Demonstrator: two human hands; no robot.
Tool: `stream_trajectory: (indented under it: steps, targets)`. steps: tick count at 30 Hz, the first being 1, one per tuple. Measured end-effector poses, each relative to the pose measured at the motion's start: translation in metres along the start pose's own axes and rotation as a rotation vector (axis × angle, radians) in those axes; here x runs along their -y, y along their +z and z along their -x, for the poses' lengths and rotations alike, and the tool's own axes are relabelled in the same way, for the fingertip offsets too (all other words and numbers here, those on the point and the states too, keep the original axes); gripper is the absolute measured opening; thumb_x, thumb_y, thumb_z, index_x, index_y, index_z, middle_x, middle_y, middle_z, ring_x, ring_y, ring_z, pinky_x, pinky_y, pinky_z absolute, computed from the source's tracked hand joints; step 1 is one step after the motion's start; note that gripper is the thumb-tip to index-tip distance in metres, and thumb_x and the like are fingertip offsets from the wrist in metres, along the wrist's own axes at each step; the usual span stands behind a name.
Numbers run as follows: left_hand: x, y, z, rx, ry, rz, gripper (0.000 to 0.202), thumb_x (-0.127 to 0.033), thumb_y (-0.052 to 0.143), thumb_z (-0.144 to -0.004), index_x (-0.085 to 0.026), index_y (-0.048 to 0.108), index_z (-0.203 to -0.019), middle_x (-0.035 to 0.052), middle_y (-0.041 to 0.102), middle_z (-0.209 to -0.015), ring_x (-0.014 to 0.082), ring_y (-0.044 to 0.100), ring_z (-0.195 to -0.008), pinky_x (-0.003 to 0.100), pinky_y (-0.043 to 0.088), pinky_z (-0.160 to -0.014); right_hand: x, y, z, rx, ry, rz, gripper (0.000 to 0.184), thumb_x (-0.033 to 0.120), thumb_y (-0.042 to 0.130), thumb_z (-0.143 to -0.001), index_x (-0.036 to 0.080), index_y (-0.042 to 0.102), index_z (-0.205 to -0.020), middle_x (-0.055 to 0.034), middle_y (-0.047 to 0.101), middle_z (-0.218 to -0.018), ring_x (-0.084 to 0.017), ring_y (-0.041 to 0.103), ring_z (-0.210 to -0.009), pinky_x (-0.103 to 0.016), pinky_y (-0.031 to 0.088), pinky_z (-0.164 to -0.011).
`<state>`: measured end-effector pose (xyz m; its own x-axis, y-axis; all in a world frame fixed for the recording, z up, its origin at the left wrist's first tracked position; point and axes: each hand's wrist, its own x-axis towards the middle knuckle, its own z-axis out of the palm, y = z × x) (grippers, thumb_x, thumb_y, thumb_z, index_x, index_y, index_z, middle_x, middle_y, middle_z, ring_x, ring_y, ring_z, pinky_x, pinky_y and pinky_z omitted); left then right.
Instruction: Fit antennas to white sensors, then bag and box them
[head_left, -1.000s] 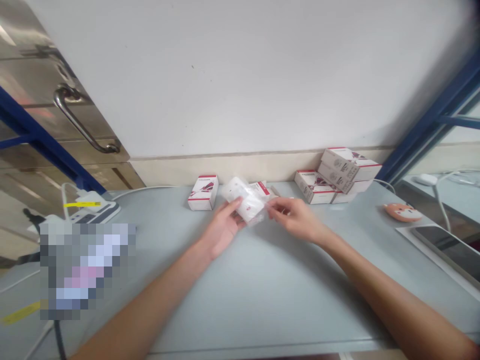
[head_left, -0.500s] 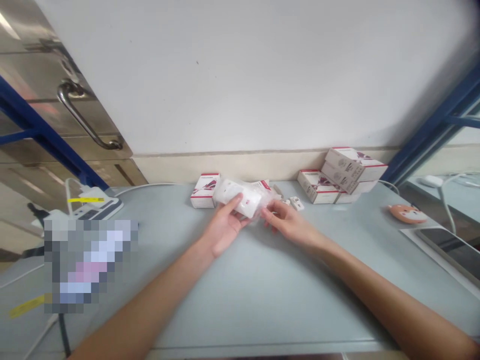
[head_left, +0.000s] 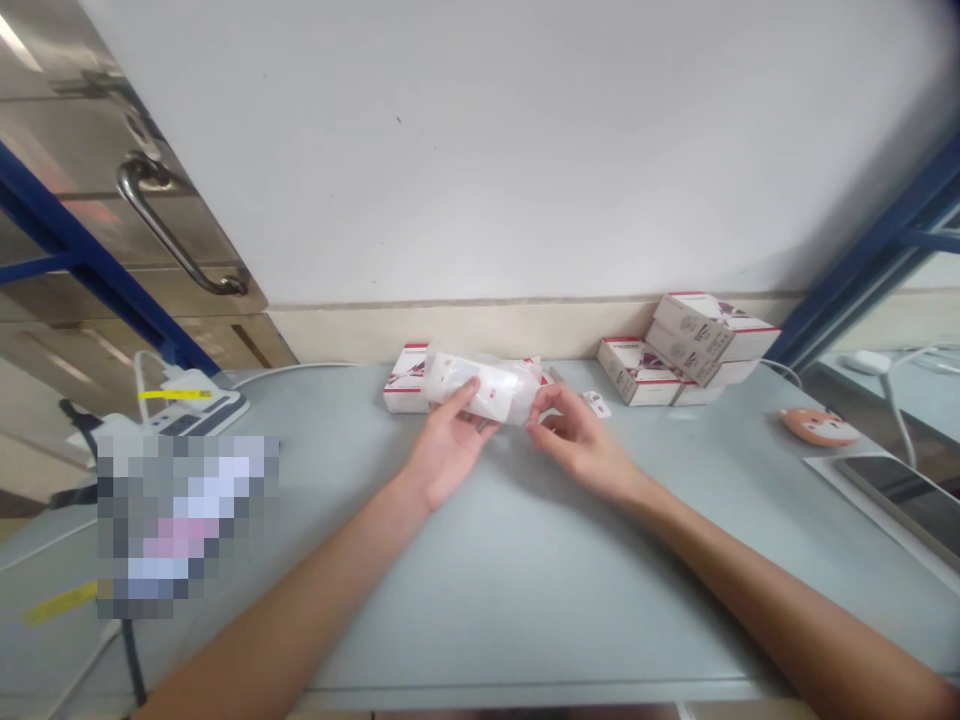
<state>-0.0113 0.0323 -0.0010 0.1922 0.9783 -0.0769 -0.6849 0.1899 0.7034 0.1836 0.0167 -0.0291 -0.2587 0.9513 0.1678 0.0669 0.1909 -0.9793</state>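
Note:
A white rectangular item with a small red mark lies inside a clear plastic bag (head_left: 491,390), held above the table near its far side. My left hand (head_left: 448,445) grips the bagged item from below, the thumb lying across its front. At the bag's right end, my right hand (head_left: 574,435) has thumb and forefinger pinched on the loose plastic. Behind the bag, partly covered by it, a white and red box (head_left: 406,380) stands on the table. Small white pieces (head_left: 598,404) lie just beyond my right hand.
Several white and red boxes (head_left: 694,350) are stacked against the wall at the right. An orange animal-faced item (head_left: 819,427) and a dark phone-like slab (head_left: 900,497) lie farther right. On the left are a power strip (head_left: 214,415) with cables and a pixelated area.
The bagged item has turned to lie more level, and its plastic is drawn out straighter to the right. My right hand keeps its pinch at the bag's end. The view has shifted slightly.

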Motion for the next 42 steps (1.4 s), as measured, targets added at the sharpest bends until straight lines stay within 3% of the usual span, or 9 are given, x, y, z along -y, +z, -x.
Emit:
stream_trajectory:
  steps: [5,11,15,18,22,25,31,35,42]
  targets:
    - [0.001,0.000,0.000,-0.022,-0.007,0.005,0.013,-0.019,0.076,-0.093,-0.016,0.075,-0.105,0.0071,0.077,-0.118,0.0210,0.068,-0.121,0.035,0.056,-0.108,-0.011,0.007,0.003,0.129,-0.079,0.207,0.023,0.043,0.062,-0.100,0.027,0.059,-0.116,-0.0004,0.063,-0.100,-0.014,0.057,-0.074,-0.031,0.048,-0.070]
    - [0.000,0.002,0.000,-0.055,-0.025,0.066,0.016,-0.017,0.074,-0.094,-0.019,0.074,-0.110,0.0063,0.075,-0.130,0.0195,0.068,-0.125,0.034,0.055,-0.109,0.003,0.003,0.000,-0.095,-0.124,0.278,0.024,0.045,0.063,-0.099,0.022,0.068,-0.093,-0.0018,0.066,-0.084,-0.016,0.058,-0.073,-0.032,0.046,-0.068]
    - [0.002,0.003,0.001,-0.069,-0.001,0.035,0.020,-0.018,0.075,-0.093,-0.019,0.073,-0.114,0.0070,0.073,-0.133,0.0200,0.067,-0.126,0.032,0.056,-0.106,0.003,0.001,-0.002,-0.145,-0.032,-0.023,0.058,0.060,0.069,-0.094,0.029,0.053,-0.140,-0.0093,0.064,-0.127,-0.019,0.070,-0.085,-0.034,0.056,-0.066]
    - [0.007,0.002,0.003,-0.014,0.035,-0.047,0.027,-0.020,0.078,-0.092,-0.020,0.072,-0.119,0.0079,0.073,-0.134,0.0235,0.065,-0.131,0.036,0.056,-0.105,0.000,0.003,-0.004,-0.087,0.091,-0.210,0.086,0.067,0.073,-0.088,0.032,0.034,-0.156,-0.0098,0.064,-0.122,-0.023,0.074,-0.087,-0.038,0.063,-0.064]
    - [0.016,-0.003,0.005,0.052,0.045,-0.152,0.043,-0.024,0.083,-0.089,-0.023,0.069,-0.130,0.0091,0.074,-0.132,0.0286,0.065,-0.130,0.042,0.056,-0.104,0.001,0.007,-0.005,-0.126,0.132,-0.283,0.055,0.061,0.083,-0.081,0.022,0.068,-0.116,-0.0044,0.068,-0.096,-0.019,0.070,-0.076,-0.036,0.063,-0.064]
    - [0.019,-0.005,0.006,0.068,0.054,-0.190,0.048,-0.024,0.084,-0.088,-0.024,0.068,-0.133,0.0092,0.074,-0.133,0.0287,0.065,-0.131,0.043,0.054,-0.108,0.003,0.007,-0.004,-0.154,0.156,-0.364,0.040,0.051,0.091,-0.076,0.019,0.071,-0.089,-0.0031,0.071,-0.088,-0.016,0.070,-0.076,-0.033,0.063,-0.072]
    - [0.007,-0.004,0.006,0.208,0.018,-0.312,0.045,-0.024,0.084,-0.086,-0.023,0.069,-0.129,0.0105,0.072,-0.137,0.0326,0.063,-0.136,0.052,0.048,-0.117,0.007,-0.001,-0.004,-0.215,0.326,-0.633,0.029,0.022,0.095,-0.071,0.019,0.074,-0.090,-0.0022,0.076,-0.092,-0.010,0.069,-0.073,-0.019,0.061,-0.069]
    - [-0.004,-0.009,0.008,0.258,-0.020,-0.408,0.076,-0.017,0.089,-0.077,-0.037,0.056,-0.144,0.0036,0.065,-0.147,0.0296,0.059,-0.139,0.053,0.048,-0.118,0.017,-0.011,-0.006,-0.257,0.390,-0.772,0.031,0.006,0.090,-0.069,0.020,0.076,-0.093,0.0017,0.074,-0.089,-0.005,0.066,-0.069,-0.012,0.059,-0.065]
    - [-0.007,-0.019,-0.001,0.229,0.483,-0.887,0.090,-0.034,0.097,-0.071,-0.036,0.043,-0.142,0.0063,0.064,-0.130,0.0247,0.067,-0.115,0.039,0.060,-0.094,0.022,-0.024,-0.009,-0.098,0.401,-0.705,0.030,0.004,0.087,-0.063,0.018,0.078,-0.088,0.0025,0.069,-0.084,-0.004,0.060,-0.064,-0.011,0.056,-0.059]
